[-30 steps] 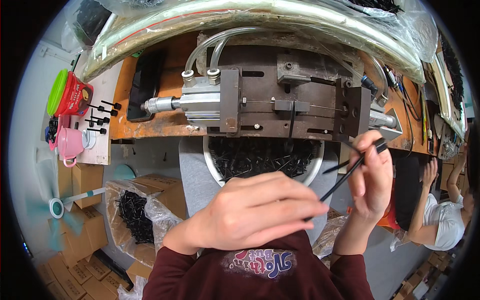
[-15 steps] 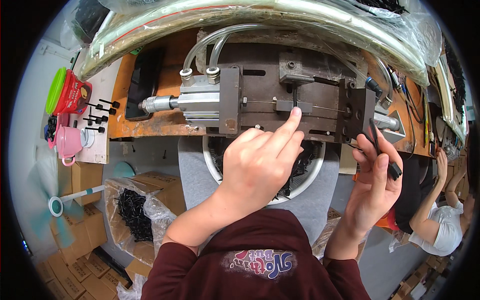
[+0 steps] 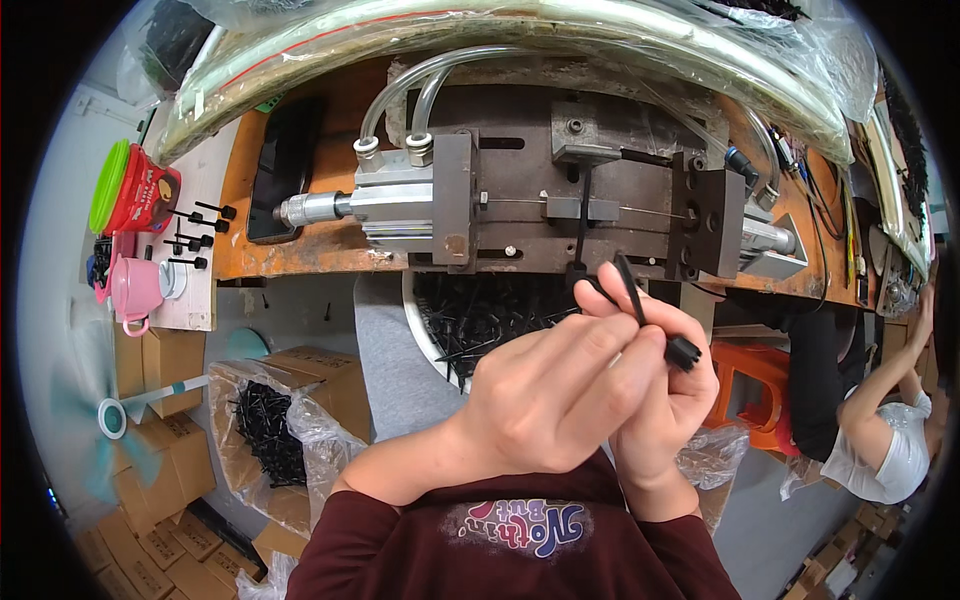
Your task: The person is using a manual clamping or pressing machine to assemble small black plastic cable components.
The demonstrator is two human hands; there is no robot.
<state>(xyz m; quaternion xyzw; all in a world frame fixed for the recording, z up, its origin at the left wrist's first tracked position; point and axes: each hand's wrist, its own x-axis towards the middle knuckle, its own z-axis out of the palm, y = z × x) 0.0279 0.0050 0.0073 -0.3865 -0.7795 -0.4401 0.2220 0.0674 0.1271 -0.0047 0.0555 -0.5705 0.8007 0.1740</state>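
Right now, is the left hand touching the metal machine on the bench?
No, the left hand is pulled back against the right hand, both around a black cable tie, apart from the metal machine.

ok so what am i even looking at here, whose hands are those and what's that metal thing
The picture comes from a camera worn on a person's head, looking down, so the two hands rising from the lower edge are that person's own. The wide lens bends straight edges near the rim.

The left hand and right hand meet in the middle and together hold a thin black strap with a small blocky head. Below them sits a white bowl full of similar black pieces.

The metal thing is a small press fixed on a worn orange bench: a silver cylinder fed by clear hoses, with dark steel blocks.

At the left stand a pink cup and a red container; cardboard boxes lie below. Another person works at the right.
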